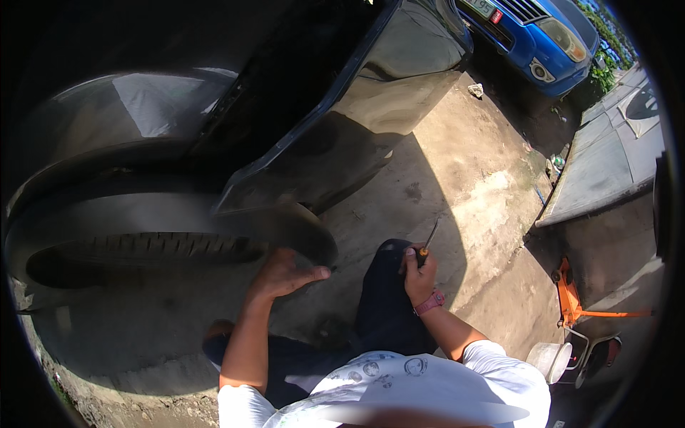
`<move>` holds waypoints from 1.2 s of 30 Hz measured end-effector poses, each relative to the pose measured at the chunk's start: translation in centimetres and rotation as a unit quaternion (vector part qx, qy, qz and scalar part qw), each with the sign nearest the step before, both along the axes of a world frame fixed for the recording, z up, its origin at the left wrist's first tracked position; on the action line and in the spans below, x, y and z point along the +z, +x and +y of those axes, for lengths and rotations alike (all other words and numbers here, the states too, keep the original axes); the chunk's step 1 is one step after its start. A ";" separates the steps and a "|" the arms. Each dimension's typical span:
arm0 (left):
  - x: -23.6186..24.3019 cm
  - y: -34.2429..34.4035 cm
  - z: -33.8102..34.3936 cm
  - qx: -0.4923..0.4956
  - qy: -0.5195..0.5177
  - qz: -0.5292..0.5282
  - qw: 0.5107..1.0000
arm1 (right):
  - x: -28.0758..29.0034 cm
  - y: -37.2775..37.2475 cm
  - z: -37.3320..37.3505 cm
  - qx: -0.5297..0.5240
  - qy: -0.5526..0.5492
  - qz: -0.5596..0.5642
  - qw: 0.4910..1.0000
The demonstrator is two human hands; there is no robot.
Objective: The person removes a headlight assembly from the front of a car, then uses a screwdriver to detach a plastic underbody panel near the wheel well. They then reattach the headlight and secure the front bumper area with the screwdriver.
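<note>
A dark vehicle's shiny body panel (378,114) overhangs a tyre (164,242) on the left. My left hand (285,274) is at the lower edge of the dark curved piece (307,235) beside the tyre. Its thumb points right; its other fingers are partly hidden, so I cannot tell whether they grip it. My right hand (417,278), with a red watch on the wrist, is closed on a screwdriver (424,251) with a yellow and black handle, held over my dark-trousered knee with the shaft pointing up.
A blue vehicle (549,50) stands at the upper right. Below it are a small stone (475,90) and a large grey panel (599,157). An orange floor jack (569,296) and a white bucket (546,360) are at my right, on the sunlit and shaded concrete (492,250).
</note>
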State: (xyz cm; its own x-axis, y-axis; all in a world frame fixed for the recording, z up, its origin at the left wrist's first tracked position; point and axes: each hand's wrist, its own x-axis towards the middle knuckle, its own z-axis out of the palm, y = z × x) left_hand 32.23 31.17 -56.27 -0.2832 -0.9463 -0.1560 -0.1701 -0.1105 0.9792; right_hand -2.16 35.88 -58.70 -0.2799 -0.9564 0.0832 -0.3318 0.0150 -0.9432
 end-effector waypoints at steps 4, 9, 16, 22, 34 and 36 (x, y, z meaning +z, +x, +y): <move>-0.7 0.2 0.4 -0.065 0.139 -0.026 0.988 | -0.1 0.4 0.0 0.017 0.004 0.001 1.000; -0.5 0.5 0.8 0.032 0.098 -0.054 0.993 | -0.4 0.3 0.4 0.048 -0.001 0.023 0.999; 3.2 -0.8 -0.7 -0.074 0.118 0.080 0.987 | -0.5 0.0 0.4 0.057 0.012 0.000 0.998; 3.0 -0.8 -1.3 0.002 -0.013 -0.031 0.999 | 0.8 -0.1 0.3 0.057 0.017 0.031 0.998; 4.3 -3.7 6.4 0.150 0.214 -0.136 0.956 | 13.6 -0.1 6.8 0.134 0.139 0.160 0.968; 6.6 -3.6 11.0 0.089 0.183 -0.242 0.949 | 15.9 -0.5 9.2 0.109 0.167 0.187 0.962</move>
State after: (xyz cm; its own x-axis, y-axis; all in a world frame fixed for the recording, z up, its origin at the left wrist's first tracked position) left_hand 28.64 42.18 -49.64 0.0641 -0.8295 -0.5548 -0.5360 -0.4976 0.6820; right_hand -2.63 45.05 -42.77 -0.0803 -0.9797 -0.1837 -0.6765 0.1889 -0.7118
